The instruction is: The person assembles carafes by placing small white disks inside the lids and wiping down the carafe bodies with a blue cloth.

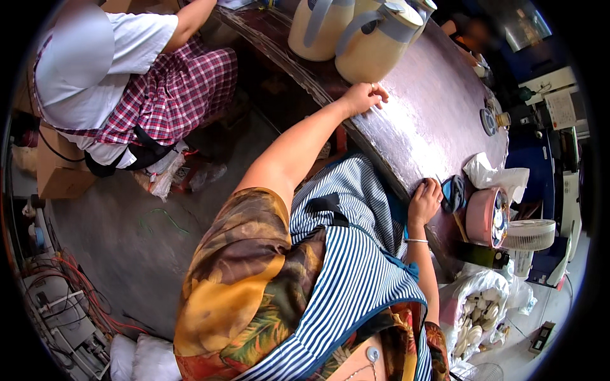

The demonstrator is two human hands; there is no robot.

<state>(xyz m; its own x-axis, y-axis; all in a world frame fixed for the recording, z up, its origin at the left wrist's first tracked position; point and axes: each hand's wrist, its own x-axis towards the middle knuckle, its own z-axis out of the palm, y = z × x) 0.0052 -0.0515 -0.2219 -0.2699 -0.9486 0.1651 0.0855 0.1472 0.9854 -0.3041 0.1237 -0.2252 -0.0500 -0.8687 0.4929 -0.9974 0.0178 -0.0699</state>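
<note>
On the table (454,82), the front jug (373,56) is stood upright, long axis vertical, just beyond the nearer left hand (365,98), with the right hand (424,203) placed well apart, both loosely curled, though whether anything is pinched cannot be told.

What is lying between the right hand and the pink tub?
In the head view, a dark item with some blue, its kind unclear, and a brown stick lie between the right hand and the pink tub.
</note>
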